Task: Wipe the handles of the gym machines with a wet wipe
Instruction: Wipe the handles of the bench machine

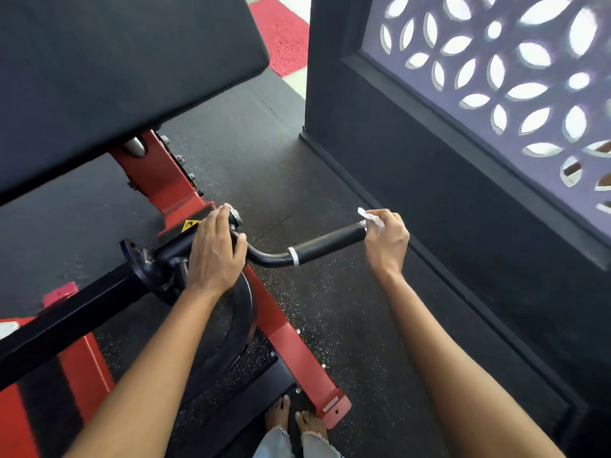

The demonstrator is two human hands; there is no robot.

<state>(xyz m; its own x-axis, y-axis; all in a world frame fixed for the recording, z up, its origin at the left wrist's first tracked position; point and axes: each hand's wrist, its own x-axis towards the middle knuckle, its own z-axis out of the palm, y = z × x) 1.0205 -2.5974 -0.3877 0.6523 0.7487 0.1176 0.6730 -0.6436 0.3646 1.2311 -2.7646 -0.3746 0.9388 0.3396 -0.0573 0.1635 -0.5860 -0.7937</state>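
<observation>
head view: the right hand [386, 238] pinches a small white wet wipe [370, 218] against the far right tip of the black foam-covered handle [327, 242]. the left hand [216, 251] lies over the black metal bar [172, 249] beside the red steel frame [284, 338], fingers draped, steadying it. risk: the wipe sits at the very tip and could slip off the end. open floor lies right of the handle; the dark wall [463, 180] stands beyond.

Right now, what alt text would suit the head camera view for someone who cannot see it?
A person's right hand holds a white wet wipe at the end of a black handle on a red gym machine. The left hand rests on the bar's inner end, above speckled dark flooring.
</observation>
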